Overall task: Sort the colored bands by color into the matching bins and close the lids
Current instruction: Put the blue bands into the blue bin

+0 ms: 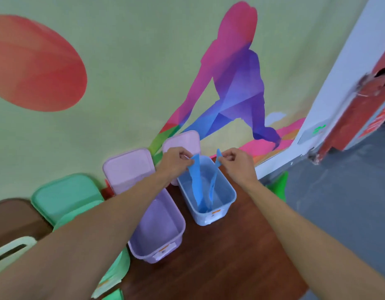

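Head view looks down on a dark brown wooden table (219, 260) pushed against a pale green wall painted with a pink-and-purple figure mural (237, 79) and a red oval. Both bare arms reach forward over the table. The left hand (176, 161) and the right hand (237, 161) each pinch one end of a blue band (195, 182) between thumb and curled fingers, the hands held a little apart above the blue bin (230, 192). The band hangs down from both hands as a long loop, and its lowest part lies inside the blue bin against the near wall. That bin stands open at the far middle of the table, a white and orange label on its near wall. Just to its left, close but apart, stands an open purple bin (159, 230), nothing visible inside it and a similar label on its near side. A purple lid (128, 167) leans upright against the wall behind it, and a second pale lilac lid (182, 141) stands behind the blue bin, partly hidden by the left hand. Farther left, a green bin (118, 265) is mostly covered by the left forearm, with its green lid (66, 193) propped behind it. A cream container with a slot (11, 250) sits at the near left edge. Grey floor (338, 191) lies to the right.
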Available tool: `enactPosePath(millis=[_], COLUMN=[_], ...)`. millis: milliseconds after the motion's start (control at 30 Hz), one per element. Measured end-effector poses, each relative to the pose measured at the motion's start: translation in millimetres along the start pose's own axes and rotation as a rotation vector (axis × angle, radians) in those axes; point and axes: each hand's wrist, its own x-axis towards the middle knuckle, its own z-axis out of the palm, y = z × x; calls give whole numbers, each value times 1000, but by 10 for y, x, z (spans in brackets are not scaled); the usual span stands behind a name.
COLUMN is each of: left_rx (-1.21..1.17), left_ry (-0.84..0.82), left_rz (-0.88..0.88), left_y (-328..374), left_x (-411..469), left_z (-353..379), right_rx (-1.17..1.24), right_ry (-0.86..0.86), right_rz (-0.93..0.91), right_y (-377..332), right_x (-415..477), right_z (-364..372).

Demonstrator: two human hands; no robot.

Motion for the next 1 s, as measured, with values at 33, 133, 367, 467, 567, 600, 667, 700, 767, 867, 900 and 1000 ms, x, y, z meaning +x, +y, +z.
enactPosePath(millis=[33,133,367,467,567,600,667,700,767,867,900,1000], left_rx=[18,70,393,577,736,772,799,798,786,758,744,683], left_ry=[-5,-48,-155,-230,-266,-268,-254,-235,-190,-155,-144,-82], left_rz=[-11,-29,-26,47,122,132,127,111,75,33,15,-13], left_y=[-93,-333,-664,-741,-874,-937,-1048,-1100,-1215,-1440,-1528,-1790], left_x=[19,21,-132,-276,-476,-563,-785,-918,-1235,-1782,-1984,-2649], left_z=[77,248,191,35,-179,-272,-500,-632,-925,-1427,-1598,-2084], right_rx=[-33,-157,-630,-709,-758,-769,-786,-783,-772,-759,-749,-748], right_ry=[-18,-109,-283,-313,-373,-396,-435,-449,-470,-559,-590,-638], right_rz=[19,91,177,108,26,-7,-87,-124,-203,-323,-353,-477], right_y=[88,369,628,528,311,222,25,-78,-303,-664,-791,-1151], right_x=[8,6,-194,-281,-428,-497,-673,-779,-1029,-1455,-1611,-2138], right_z=[14,78,119,173,331,415,615,725,954,1320,1446,1808])
